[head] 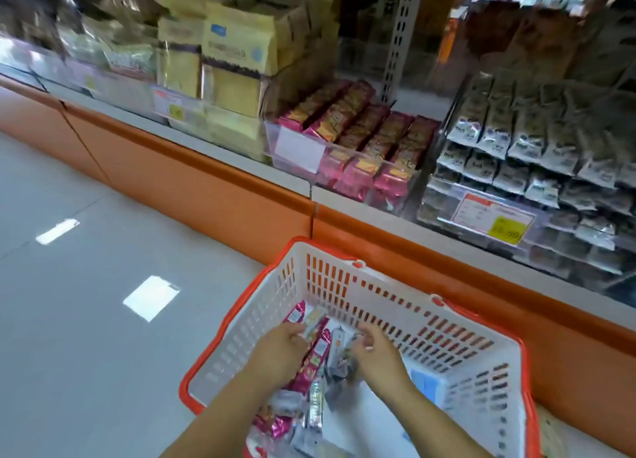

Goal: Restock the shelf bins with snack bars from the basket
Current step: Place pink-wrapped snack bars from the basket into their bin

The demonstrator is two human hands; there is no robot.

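Curled around a pale bar (pixel 312 321), the left hand (pixel 275 352) holds it low in the basket (pixel 344 282), the bar's long axis slanting away toward the shelf. Just beside it a pink bar (pixel 315 357) lies along much the same slant. The right hand (pixel 378 352) bends its fingers over a grey wrapper (pixel 339 366); blur hides whether they have hold of it. More bars under the forearms are cut off by the bottom edge. Beyond the basket's far rim runs an orange plinth (pixel 206 182), and above it stands a clear bin (pixel 299 147) of pink packs (pixel 361 168), their print too blurred to read.
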